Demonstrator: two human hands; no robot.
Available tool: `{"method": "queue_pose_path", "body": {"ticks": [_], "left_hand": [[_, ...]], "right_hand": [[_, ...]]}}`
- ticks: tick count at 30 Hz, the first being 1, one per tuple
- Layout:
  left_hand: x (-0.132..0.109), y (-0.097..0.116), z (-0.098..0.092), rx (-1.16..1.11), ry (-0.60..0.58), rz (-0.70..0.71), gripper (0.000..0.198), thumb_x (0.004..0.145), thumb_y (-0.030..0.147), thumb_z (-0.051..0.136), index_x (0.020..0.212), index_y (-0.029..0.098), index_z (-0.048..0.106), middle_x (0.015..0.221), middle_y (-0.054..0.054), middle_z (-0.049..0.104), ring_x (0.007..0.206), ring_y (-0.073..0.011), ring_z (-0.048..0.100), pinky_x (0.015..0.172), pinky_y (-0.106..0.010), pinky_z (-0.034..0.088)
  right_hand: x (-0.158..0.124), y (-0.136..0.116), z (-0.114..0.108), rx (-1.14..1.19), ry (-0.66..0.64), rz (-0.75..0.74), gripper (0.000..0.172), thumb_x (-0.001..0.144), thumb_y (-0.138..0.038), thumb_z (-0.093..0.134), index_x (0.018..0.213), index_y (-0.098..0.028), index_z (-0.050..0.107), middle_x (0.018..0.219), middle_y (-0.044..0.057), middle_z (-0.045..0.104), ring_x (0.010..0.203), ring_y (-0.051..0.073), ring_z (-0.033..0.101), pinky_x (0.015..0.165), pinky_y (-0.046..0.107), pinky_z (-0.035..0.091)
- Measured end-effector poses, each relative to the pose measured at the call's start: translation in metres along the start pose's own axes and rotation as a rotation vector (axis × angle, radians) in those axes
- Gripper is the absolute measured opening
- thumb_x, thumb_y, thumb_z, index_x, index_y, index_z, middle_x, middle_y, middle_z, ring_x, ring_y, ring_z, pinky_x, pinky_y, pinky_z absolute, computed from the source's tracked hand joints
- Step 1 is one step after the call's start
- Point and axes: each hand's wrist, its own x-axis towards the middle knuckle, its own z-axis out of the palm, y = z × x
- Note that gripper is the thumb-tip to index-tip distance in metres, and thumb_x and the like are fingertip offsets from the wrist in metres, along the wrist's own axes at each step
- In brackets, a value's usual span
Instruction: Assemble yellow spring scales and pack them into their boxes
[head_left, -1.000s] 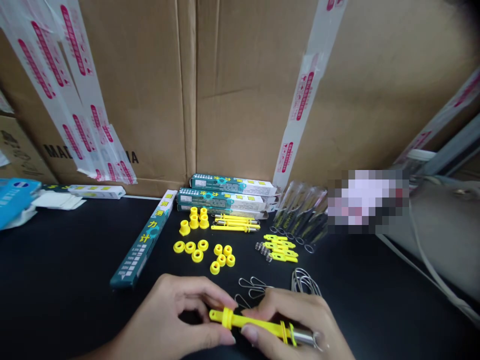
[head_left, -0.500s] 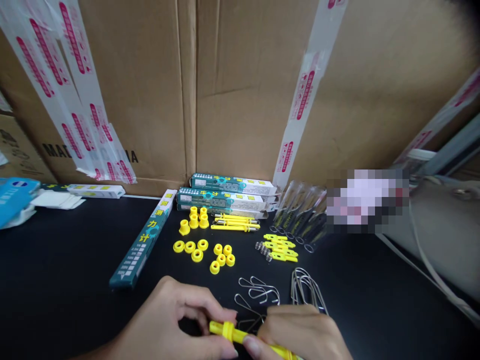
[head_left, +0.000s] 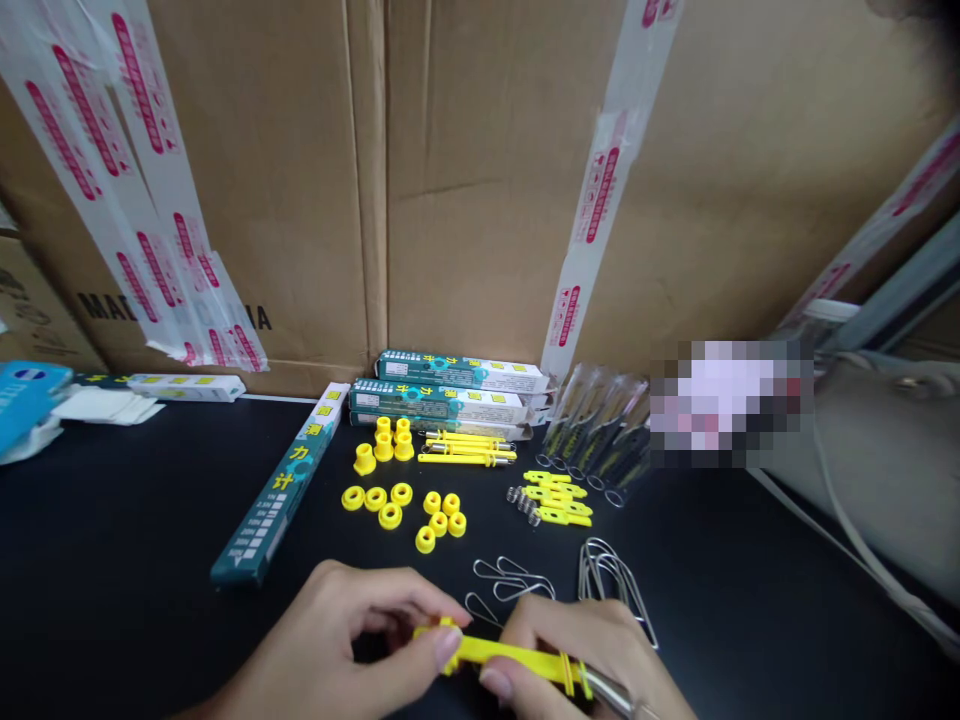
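You have the yellow rod point(head_left: 517, 657) at the bottom of the view, between your two hands, at the near side of the black table point(head_left: 135, 540), this side of the wire hooks point(head_left: 513, 583); whether any of it rests on the surface cannot be told. Your left hand point(head_left: 349, 640) has thumb and forefinger clamped on the yellow collar point(head_left: 449, 625) near the rod's left end. Your right hand point(head_left: 600, 640) is closed over the rod's middle, thumb pressed along the near side; its other fingertips are hidden behind the rod. Handling, as judged: light, probably moulded plastic, stiff along its length, though the slim shank may flex or snap if levered sideways. The smooth faces could slip in dry fingers, and the metal tube point(head_left: 609, 692) at the right end looks slicker. Best hold: pinch the collar by its raised rim on the left and grip the flat shank on the right, clear of the thin yellow rings point(head_left: 568, 676) beside the tube, which look easier to damage. Keep your push in line with the shank. Appearance: bright, even yellow; a straight, narrow strip, its right end lower in the view than its left; a short stub shows beyond the collar, partly covered by your fingers; the tube is silvery grey with a bright highlight, its far end blurred and running under your right hand.
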Motion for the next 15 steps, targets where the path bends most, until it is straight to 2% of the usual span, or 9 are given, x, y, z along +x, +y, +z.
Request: {"method": "queue_pose_path", "body": {"ticks": [4,8,12,15], "left_hand": [[0.003,-0.003,-0.003,-0.061,-0.040,0.054,0.020,0.087,0.039,0.074,0.098,0.022,0.079,0.080,0.001,0.072,0.065,-0.0128,0.056,0.059,-0.018,0.047],[0.004,0.000,-0.004,-0.051,-0.065,0.045,0.020,0.085,0.038,0.077,0.100,0.024,0.078,0.082,0.002,0.071,0.068,-0.0140,0.058,0.061,-0.019,0.046],[0.000,0.008,-0.004,0.023,-0.063,0.038,0.018,0.078,0.033,0.084,0.095,0.026,0.082,0.082,0.003,0.074,0.073,-0.0161,0.064,0.067,-0.020,0.048],[-0.002,0.014,-0.005,0.052,-0.061,0.022,0.016,0.074,0.024,0.088,0.089,0.028,0.083,0.079,0.005,0.073,0.073,-0.0151,0.065,0.069,-0.019,0.047]], "right_hand": [[0.002,-0.003,-0.001,0.049,0.005,-0.022,0.035,0.097,-0.047,0.063,0.072,-0.024,0.053,0.061,-0.005,0.055,0.052,0.011,0.045,0.049,0.025,0.030],[0.005,-0.007,-0.002,0.057,0.003,-0.051,0.035,0.094,-0.046,0.066,0.072,-0.024,0.051,0.062,-0.007,0.049,0.052,0.010,0.041,0.050,0.025,0.029],[0.010,-0.004,0.003,0.132,-0.042,-0.110,0.046,0.094,-0.062,0.063,0.071,-0.025,0.052,0.062,-0.006,0.051,0.051,0.011,0.042,0.049,0.025,0.030],[0.009,0.003,0.009,0.135,0.002,-0.219,0.053,0.094,-0.072,0.056,0.070,-0.025,0.054,0.060,-0.006,0.052,0.047,0.010,0.041,0.046,0.025,0.031]]}}
